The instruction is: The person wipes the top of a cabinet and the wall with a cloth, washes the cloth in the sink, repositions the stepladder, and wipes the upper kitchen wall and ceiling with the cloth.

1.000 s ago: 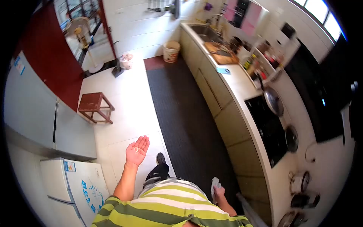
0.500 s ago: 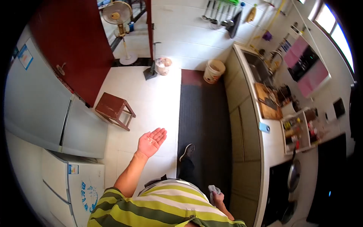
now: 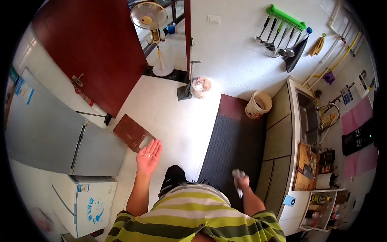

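Small pale bits (image 3: 149, 155) lie on the upturned palm of the left hand (image 3: 148, 162), its fingers stretched out straight (the stool (image 3: 132, 131) stands beyond it). The right hand (image 3: 243, 182) grips a cloth (image 3: 236, 173), which pokes out on that hand's left side.

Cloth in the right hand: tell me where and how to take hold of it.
Probably best: pinch the loose far end of the cloth, coming from the person's front left. That end juts out beyond the right hand, while the middle is closed in its grasp. It looks crumpled, so gather a fold.
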Demonstrator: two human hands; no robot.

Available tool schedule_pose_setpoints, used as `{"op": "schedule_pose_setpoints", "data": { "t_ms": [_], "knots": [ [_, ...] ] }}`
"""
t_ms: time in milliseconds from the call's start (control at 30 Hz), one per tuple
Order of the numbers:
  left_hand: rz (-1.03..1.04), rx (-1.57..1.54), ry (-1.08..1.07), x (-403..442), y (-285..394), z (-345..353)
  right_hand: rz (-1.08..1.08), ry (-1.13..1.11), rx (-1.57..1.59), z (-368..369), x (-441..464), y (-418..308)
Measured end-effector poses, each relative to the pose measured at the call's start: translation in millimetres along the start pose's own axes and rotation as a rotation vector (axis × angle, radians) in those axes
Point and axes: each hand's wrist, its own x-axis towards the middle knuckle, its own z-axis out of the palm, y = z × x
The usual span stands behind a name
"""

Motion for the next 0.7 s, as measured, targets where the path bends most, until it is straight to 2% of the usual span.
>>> {"op": "schedule_pose_setpoints", "data": {
  "t_ms": [67,100,233,333,467,533,700],
  "knots": [
    [-0.004,0.003,-0.001,39,5,-6,-0.125,0.14,0.021,-5,59,-69],
    [-0.003,0.008,-0.024,63,8,-7,-0.204,0.127,0.097,-6,87,-96],
    [-0.073,-0.03,0.029,173,20,3,-0.247,0.177,0.264,5,151,-188],
    [-0.131,-0.045,0.105,243,25,26,-0.131,0.148,0.138,9,128,-235],
    [-0.279,0.136,0.008,351,23,86,-0.021,0.132,-0.029,32,121,-241],
    [-0.332,0.201,0.007,395,20,115,0.159,0.045,0.062,39,107,-245],
    [-0.443,0.319,0.017,525,-21,151,0.342,0.045,0.105,56,121,-232]
  ]
}}
